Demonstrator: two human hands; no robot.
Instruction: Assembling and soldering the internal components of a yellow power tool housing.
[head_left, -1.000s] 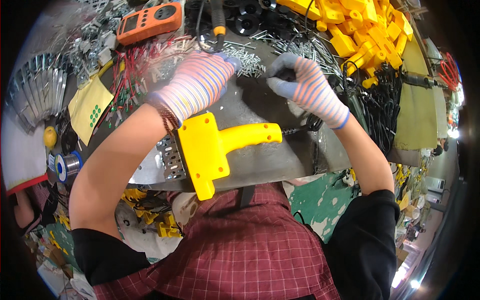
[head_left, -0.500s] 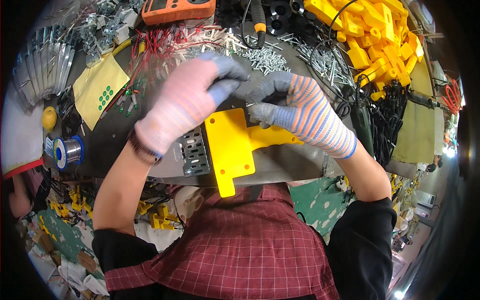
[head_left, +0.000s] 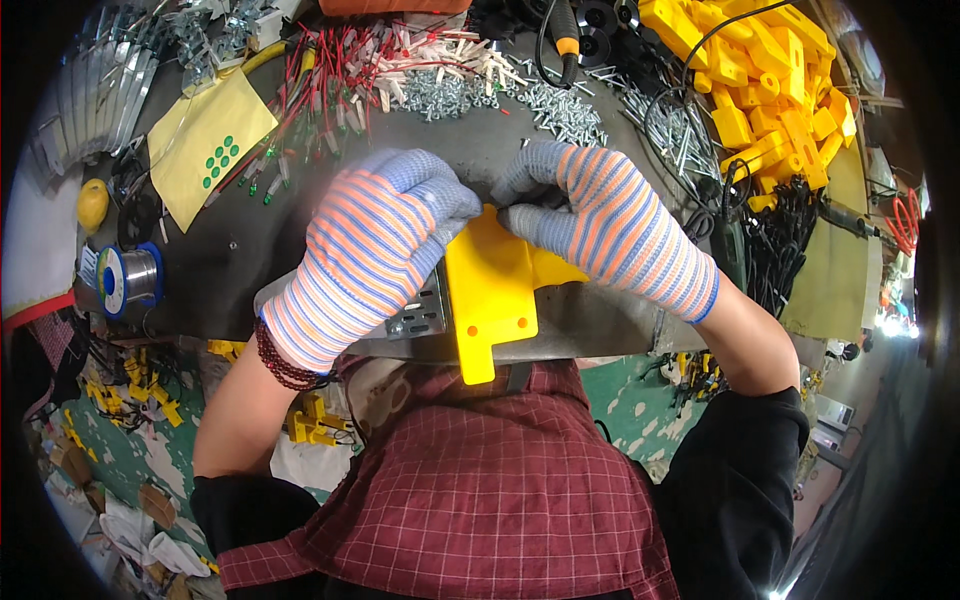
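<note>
My left hand (head_left: 385,250), in a striped knit glove, is closed with its fingertips pressed together at the upper left corner of a flat yellow plastic part (head_left: 490,300). Whatever is between those fingers is hidden. My right hand (head_left: 610,220), gloved alike, is also closed in a pinch, just above the part's top edge and side arm; I cannot make out what its dark fingertips hold. The yellow part lies at the bench's near edge, its narrow tab jutting over. A slotted metal plate (head_left: 418,316) shows partly beneath my left wrist.
Small screws (head_left: 565,112), nuts (head_left: 437,94) and red-wired pieces (head_left: 345,60) lie heaped at the back. Yellow plastic parts (head_left: 770,120) are piled far right, beside black cables (head_left: 780,235). A solder spool (head_left: 130,278) and yellow card (head_left: 208,150) sit at left.
My left hand has come down and right, to the yellow part's top. My right hand has stayed near the same place. The small metal piece earlier at its fingertips is now out of sight.
</note>
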